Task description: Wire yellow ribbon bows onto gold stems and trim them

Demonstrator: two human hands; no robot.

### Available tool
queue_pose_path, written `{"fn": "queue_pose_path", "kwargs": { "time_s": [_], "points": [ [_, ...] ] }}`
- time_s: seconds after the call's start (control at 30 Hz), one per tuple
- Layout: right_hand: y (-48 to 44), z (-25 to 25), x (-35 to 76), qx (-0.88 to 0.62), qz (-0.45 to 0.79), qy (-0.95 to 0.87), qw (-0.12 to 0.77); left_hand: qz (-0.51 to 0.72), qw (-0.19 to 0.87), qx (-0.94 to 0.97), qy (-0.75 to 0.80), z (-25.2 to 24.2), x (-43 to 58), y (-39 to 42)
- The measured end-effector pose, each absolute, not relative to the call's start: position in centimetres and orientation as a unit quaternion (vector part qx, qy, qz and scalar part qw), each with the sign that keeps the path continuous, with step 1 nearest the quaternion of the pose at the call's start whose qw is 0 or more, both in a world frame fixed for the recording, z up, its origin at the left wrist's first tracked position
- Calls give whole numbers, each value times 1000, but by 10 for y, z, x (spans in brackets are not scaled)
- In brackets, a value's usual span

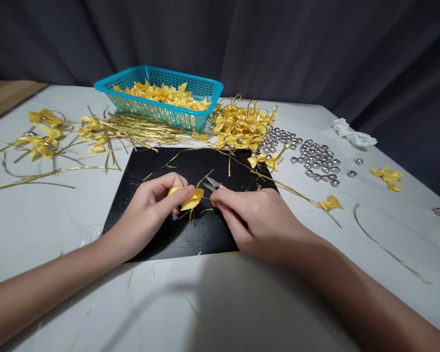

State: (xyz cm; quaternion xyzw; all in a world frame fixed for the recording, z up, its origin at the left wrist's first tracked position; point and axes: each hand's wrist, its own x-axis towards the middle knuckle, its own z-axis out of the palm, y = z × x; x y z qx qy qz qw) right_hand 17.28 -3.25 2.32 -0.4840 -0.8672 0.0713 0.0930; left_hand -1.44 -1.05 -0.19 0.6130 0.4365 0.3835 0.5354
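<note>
Over the black mat (161, 239), my left hand (154, 205) pinches a yellow ribbon flower (193, 199) between thumb and fingers. Thin gold cord ends hang below its petals. My right hand (260, 215) is closed around small scissors (213, 183), whose pointed metal blades stick out past the fingers, slightly apart. A thin strand runs from the flower to my right fingertips, which seem to pinch it. The scissors' handles are hidden in my palm. Snipped bits of gold cord lie on the mat around both hands.
Behind the mat stands a blue basket (157, 105) of yellow ribbon pieces, with a bundle of gold cords (143, 128) before it. Finished-looking yellow flowers (242, 124) are heaped beside silver beads (319, 159). A crumpled white tissue (354, 134) lies at right; more flowers (40, 142) lie left.
</note>
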Motion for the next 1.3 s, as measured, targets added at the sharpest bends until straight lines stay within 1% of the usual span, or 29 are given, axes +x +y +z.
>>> {"fn": "queue_pose_path", "kwargs": {
  "time_s": [0.13,0.23,0.33,0.5,0.7,0.83,1.03,1.13,1.3],
  "points": [
    [-32,21,176,-476,78,-866,133,393,532,605,443,-1,-14,-11],
    [-31,19,177,-473,58,-867,148,366,553,611,432,1,-13,-11],
    [-30,18,178,-464,29,-873,147,342,564,616,431,3,-11,-11],
    [-29,17,179,-443,-18,-884,148,331,550,625,444,4,-10,-11],
    [-31,18,177,-491,-57,-862,111,328,541,628,453,3,-10,-11],
    [-31,18,176,-493,-63,-856,144,329,536,631,455,3,-10,-12],
    [-30,17,181,-416,-75,-890,169,340,546,622,446,0,-11,-11],
    [-30,17,183,-413,-84,-889,180,356,545,610,452,-2,-13,-9],
    [-31,17,181,-428,-63,-875,217,388,586,577,417,-4,-16,-10]
  ]
}}
